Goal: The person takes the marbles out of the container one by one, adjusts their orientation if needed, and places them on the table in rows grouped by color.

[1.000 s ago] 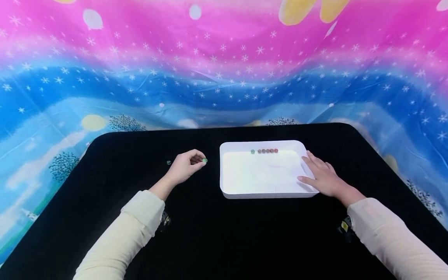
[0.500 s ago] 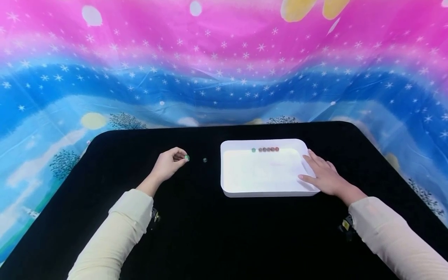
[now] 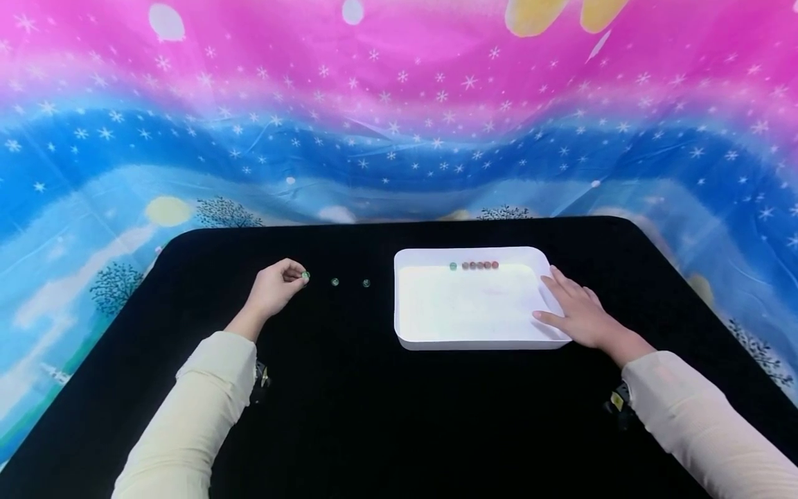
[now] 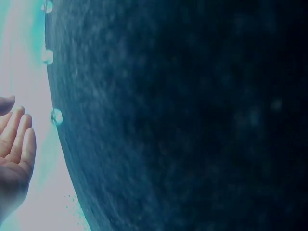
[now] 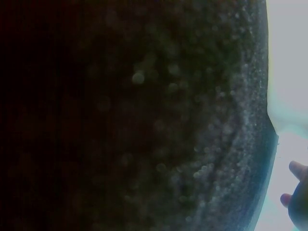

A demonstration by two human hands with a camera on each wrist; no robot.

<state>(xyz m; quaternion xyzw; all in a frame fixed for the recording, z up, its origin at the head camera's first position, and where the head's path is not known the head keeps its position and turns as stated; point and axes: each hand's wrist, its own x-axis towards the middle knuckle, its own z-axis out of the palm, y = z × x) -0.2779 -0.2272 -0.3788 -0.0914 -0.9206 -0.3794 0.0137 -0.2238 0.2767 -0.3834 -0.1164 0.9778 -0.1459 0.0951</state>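
Two hands at the black table (image 3: 399, 423), and here's the left hand (image 3: 271, 285) with one green marble (image 3: 305, 276) right at the thumb and forefinger tips! Pinched or merely touched? Can't tell: the left wrist view seems to show a gap between fingers and nearest marble. Just right of that grip come two more green marbles (image 3: 334, 282) (image 3: 366, 283), spaced out in line, so three green on the table.

Further right of the grip, one white tray (image 3: 461, 312); inside, near its far wall, six marbles in a row: one lone green ball (image 3: 453, 266), nearest the left hand, then five reddish marbles (image 3: 480, 265) packed side by side. Nine marbles altogether! And at the tray's far end from that grip, the right hand (image 3: 576, 308) lies spread on the side wall, fingers extended, thumb over the inside.
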